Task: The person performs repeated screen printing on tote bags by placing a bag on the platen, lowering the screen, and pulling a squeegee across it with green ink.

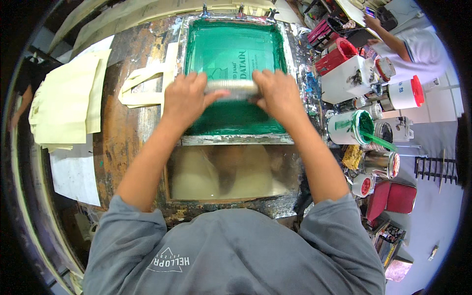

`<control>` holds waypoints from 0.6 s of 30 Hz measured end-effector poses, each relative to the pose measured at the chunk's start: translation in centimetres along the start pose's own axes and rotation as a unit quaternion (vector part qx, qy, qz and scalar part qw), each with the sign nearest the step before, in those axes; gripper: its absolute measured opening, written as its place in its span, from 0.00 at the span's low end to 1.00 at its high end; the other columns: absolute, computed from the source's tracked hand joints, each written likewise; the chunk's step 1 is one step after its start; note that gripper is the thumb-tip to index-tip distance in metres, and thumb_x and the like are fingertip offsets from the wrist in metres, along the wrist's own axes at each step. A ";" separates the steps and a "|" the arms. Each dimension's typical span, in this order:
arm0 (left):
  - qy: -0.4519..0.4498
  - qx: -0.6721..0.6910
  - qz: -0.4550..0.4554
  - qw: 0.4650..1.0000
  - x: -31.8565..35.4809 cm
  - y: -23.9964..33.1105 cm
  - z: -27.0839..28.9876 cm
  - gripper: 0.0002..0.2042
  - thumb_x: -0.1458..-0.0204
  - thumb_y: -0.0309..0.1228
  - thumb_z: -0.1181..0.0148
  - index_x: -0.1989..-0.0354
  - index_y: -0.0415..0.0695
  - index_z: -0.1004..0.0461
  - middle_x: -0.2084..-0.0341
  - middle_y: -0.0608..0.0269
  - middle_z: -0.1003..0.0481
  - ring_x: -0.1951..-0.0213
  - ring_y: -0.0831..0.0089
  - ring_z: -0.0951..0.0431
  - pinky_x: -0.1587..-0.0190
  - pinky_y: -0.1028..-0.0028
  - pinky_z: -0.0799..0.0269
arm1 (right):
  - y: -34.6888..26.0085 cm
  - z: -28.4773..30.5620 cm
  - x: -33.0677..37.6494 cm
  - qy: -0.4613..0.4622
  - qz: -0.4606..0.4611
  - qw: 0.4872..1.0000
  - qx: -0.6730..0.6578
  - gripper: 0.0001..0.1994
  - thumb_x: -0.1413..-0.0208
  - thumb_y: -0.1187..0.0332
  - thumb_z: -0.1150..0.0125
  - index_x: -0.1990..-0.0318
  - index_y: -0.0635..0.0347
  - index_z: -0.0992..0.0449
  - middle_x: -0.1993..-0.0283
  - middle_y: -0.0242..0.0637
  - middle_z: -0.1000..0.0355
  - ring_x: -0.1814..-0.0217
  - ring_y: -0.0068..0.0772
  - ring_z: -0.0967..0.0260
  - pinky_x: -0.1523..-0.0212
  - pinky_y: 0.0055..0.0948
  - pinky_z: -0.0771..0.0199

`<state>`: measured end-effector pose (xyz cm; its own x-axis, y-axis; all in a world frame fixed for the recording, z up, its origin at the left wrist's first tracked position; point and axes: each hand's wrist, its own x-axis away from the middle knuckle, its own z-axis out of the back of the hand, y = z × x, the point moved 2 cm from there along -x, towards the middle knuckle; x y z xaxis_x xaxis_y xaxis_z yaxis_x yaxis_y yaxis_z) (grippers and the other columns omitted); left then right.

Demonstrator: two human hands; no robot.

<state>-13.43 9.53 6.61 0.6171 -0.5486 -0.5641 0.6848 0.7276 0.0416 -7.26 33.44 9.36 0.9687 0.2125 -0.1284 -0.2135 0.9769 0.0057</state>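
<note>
both hands (189, 98) (278, 93) | fingers wrapped round squeegee (236, 88) | on green screen (231, 54)

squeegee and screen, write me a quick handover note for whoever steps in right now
Left hand and right hand: both clamped on the squeegee, one at each end, bar lying across the middle of the screen.
Screen: lowered flat in its metal frame, mesh covered in green ink. A cream tote bag lies under it, handles sticking out on the left.
More cream bags stacked at far left. Open tub of green ink to the right.
Done: bag loaded, screen down, ink spread.
Left: the nearer half of the mesh lies below the bar; whether the print has taken cannot be seen under the screen.
</note>
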 end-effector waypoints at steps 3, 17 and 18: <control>-0.036 0.011 0.025 0.999 4.4 2.8 3.6 0.29 0.51 0.63 0.30 0.73 0.46 0.26 0.77 0.63 0.26 0.72 0.62 0.22 0.71 0.64 0.25 | -2.7 1.2 4.8 -0.020 -0.001 0.999 -0.032 0.29 0.60 0.64 0.18 0.48 0.50 0.26 0.56 0.36 0.23 0.50 0.47 0.23 0.53 0.49 0.29; -0.076 0.089 0.237 0.964 15.5 -0.8 5.3 0.40 0.62 0.52 0.17 0.40 0.41 0.19 0.53 0.60 0.23 0.53 0.61 0.28 0.42 0.55 0.40 | -6.5 2.5 10.5 0.125 -0.043 0.991 -0.035 0.27 0.47 0.41 0.28 0.51 0.53 0.20 0.57 0.37 0.29 0.50 0.41 0.33 0.41 0.55 0.42; -0.041 0.141 0.258 0.955 15.8 -0.7 5.5 0.39 0.62 0.50 0.16 0.42 0.41 0.17 0.55 0.61 0.22 0.56 0.62 0.27 0.44 0.57 0.39 | -6.4 3.3 10.3 0.158 -0.035 0.986 -0.030 0.30 0.45 0.33 0.34 0.55 0.54 0.19 0.59 0.36 0.29 0.52 0.42 0.33 0.41 0.55 0.44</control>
<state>-2.08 -1.89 2.19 0.9211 -0.1856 -0.3422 0.3508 0.7769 0.5229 4.49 29.41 11.28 0.8960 0.1175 -0.4283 -0.1635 0.9839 -0.0721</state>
